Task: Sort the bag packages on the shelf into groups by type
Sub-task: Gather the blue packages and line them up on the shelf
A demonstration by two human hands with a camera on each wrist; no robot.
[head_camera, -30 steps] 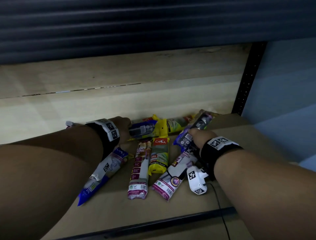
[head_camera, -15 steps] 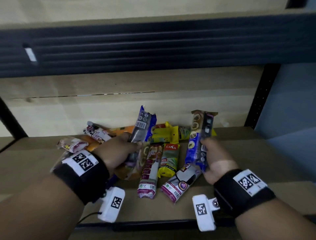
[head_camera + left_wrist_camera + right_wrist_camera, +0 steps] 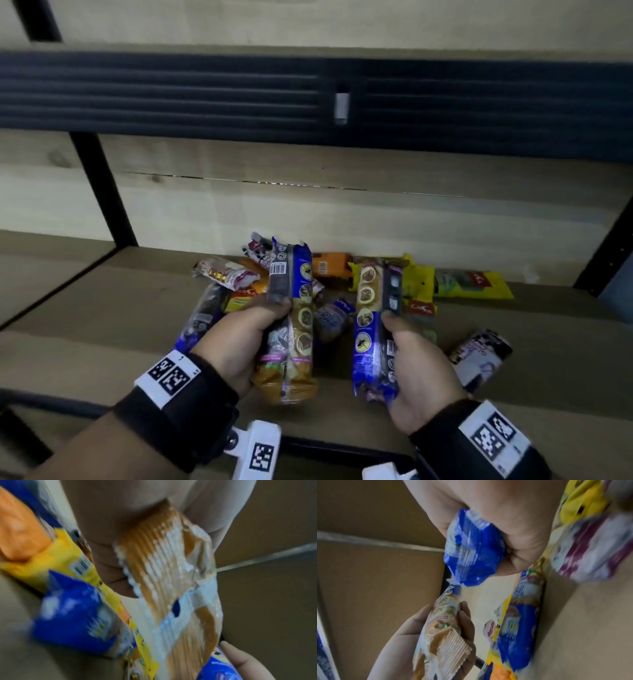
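Packets crowd the middle of the wooden shelf [image 3: 102, 308], heaped against the back wall [image 3: 376, 222], with a yellow packet [image 3: 472, 284] stretching right and a white-and-purple packet [image 3: 479, 356] lying apart near the front. Bare board lies open to the left and far right. A dark upper beam [image 3: 171, 99] caps the opening, and black posts [image 3: 102, 192] flank it.

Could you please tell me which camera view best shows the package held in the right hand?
The head view: the blue-and-tan package shows full length. The right wrist view shows only its crumpled blue end, the left wrist view just a blue corner.
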